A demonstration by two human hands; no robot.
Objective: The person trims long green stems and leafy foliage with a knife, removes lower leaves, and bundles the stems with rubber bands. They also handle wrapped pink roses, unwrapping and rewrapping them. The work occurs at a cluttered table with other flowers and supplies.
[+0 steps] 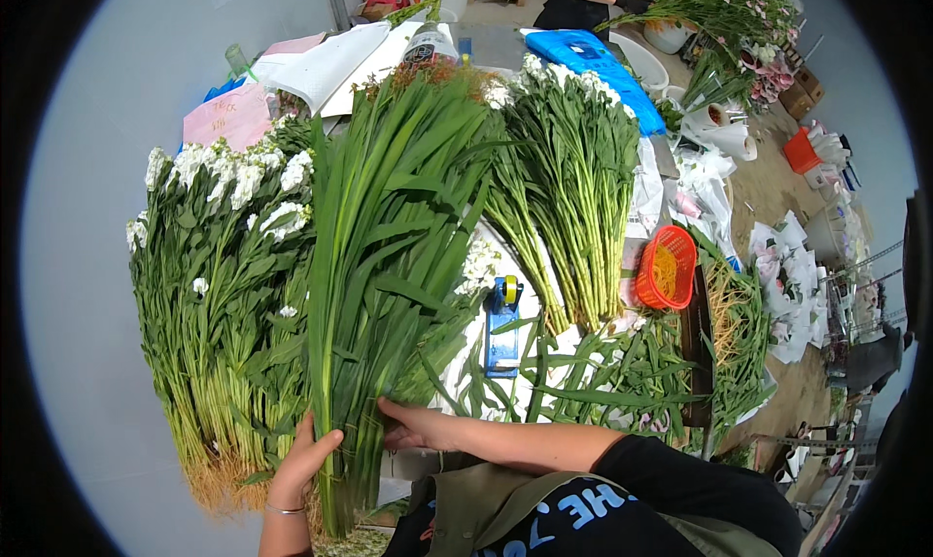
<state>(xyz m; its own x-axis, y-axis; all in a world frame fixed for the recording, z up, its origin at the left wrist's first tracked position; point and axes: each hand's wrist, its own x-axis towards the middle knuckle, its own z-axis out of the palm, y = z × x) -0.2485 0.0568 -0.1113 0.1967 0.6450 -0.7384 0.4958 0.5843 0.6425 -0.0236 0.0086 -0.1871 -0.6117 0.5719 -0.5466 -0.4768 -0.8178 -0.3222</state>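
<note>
A tall bunch of long strap-leaved greenery [384, 246] with small reddish tops stands upright before me. My left hand [306, 460] is closed round its lower stems, a thin bangle on the wrist. My right hand [413, 426] grips the same bunch from the right, fingers partly hidden. Beside it on the left lies a large heap of white-flowered stems [219, 295] with pale roots. To its right lie a trimmed bunch of white-flowered stems [578, 197], a blue tape dispenser [502, 338] and loose cut leaves [607, 382].
A red basket of rubber bands [664, 265] is on the right, near a blue plastic package [593, 71]. Pink and white paper [224, 115] lies at the back left. A co-worker in dark gloves [583, 3] stands behind; wrapped bouquets [787, 285] rest at far right.
</note>
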